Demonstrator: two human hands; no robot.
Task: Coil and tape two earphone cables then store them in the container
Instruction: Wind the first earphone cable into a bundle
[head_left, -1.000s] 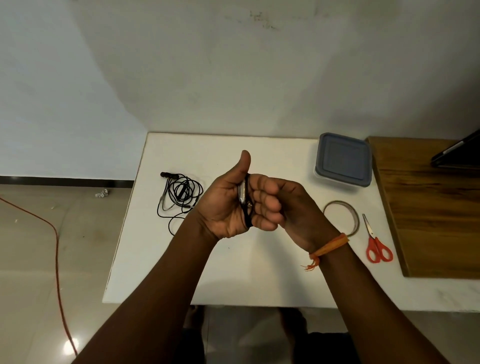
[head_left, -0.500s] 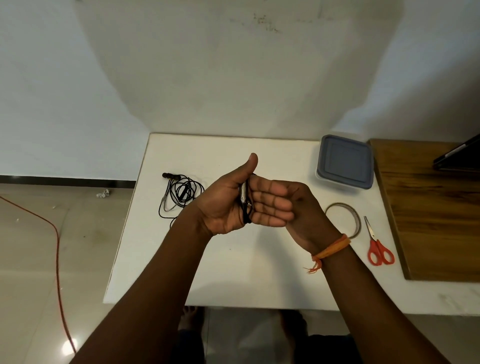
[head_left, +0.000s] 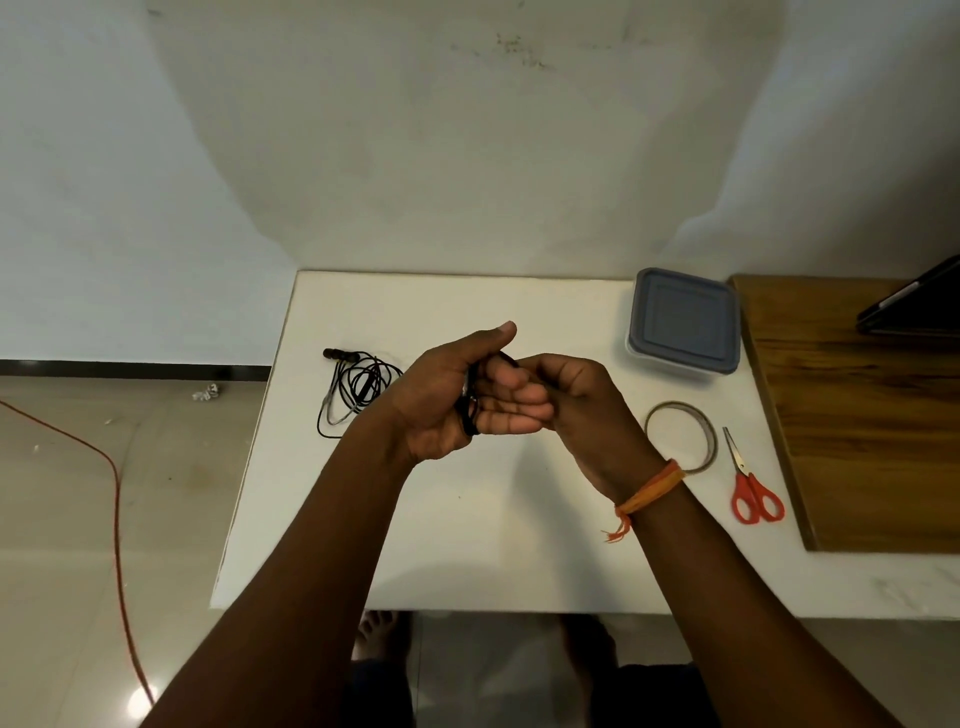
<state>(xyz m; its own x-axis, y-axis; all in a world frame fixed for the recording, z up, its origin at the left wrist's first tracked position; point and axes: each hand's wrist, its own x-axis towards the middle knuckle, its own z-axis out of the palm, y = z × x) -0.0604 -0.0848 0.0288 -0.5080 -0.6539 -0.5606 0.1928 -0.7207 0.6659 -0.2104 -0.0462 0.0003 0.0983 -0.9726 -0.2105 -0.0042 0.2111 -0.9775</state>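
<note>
A black earphone cable (head_left: 471, 410) is wound into a coil around the fingers of my left hand (head_left: 447, 400), held above the middle of the white table (head_left: 467, 545). My right hand (head_left: 576, 405) is pressed against the left fingers and pinches the cable end near the top of the coil. A second black earphone cable (head_left: 358, 387) lies in a loose tangle on the table to the left of my hands. The container (head_left: 683, 325), with a grey lid on it, sits at the back right. A tape roll (head_left: 681, 434) lies right of my right wrist.
Red-handled scissors (head_left: 753, 493) lie right of the tape. A wooden board (head_left: 862, 415) covers the table's right end, with a dark device (head_left: 914, 306) at its far corner. An orange cord (head_left: 111, 478) runs over the floor at left.
My left thumb has dropped from upright toward the coil. My right hand's fingers went from curled to flat to curled again, working at the top of the coil.
</note>
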